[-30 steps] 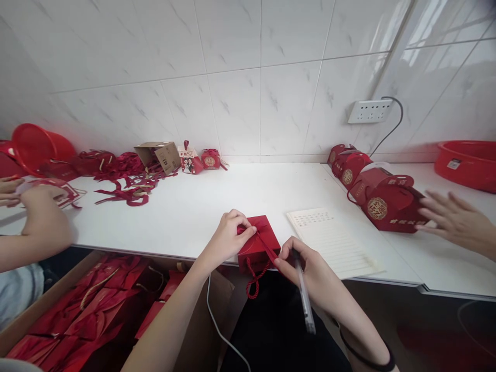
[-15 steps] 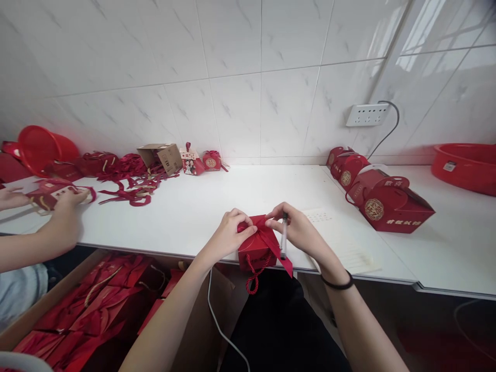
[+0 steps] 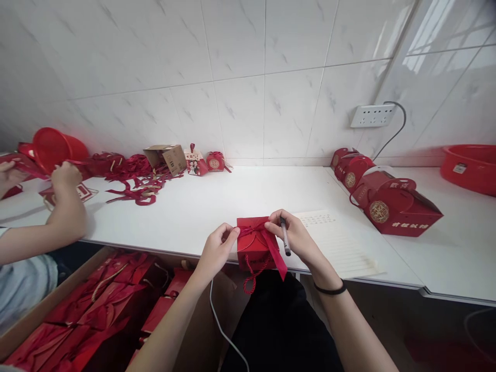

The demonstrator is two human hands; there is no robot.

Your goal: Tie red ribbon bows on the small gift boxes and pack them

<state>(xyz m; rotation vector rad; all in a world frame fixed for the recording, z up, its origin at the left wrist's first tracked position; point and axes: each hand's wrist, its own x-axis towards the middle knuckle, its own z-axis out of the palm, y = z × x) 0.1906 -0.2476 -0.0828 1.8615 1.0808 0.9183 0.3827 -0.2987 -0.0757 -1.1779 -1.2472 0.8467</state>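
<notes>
A red gift box (image 3: 248,253) sits at the table's front edge, its twisted red cord handle hanging down the front. Across its top runs a dark red ribbon (image 3: 273,248), tied at the middle, one tail draping over the front right. My left hand (image 3: 219,247) pinches the ribbon at the box's left side. On the right, my right hand (image 3: 292,235) is closed on the ribbon near the knot. A pen (image 3: 285,237) is also tucked in that hand, pointing down.
Lined paper (image 3: 337,248) with handwriting lies right of the box. Red boxes (image 3: 403,209) stand farther right, before a red basin (image 3: 470,168). Loose ribbons (image 3: 135,194) and a small carton (image 3: 170,157) lie left. A co-worker's hands (image 3: 65,178) handle ribbon at far left. Below is a carton of red boxes (image 3: 101,294).
My left hand has moved from the knot out to the box's left side, drawing the ribbon outward. The co-worker's hands have risen from a box, with ribbon stretched between them.
</notes>
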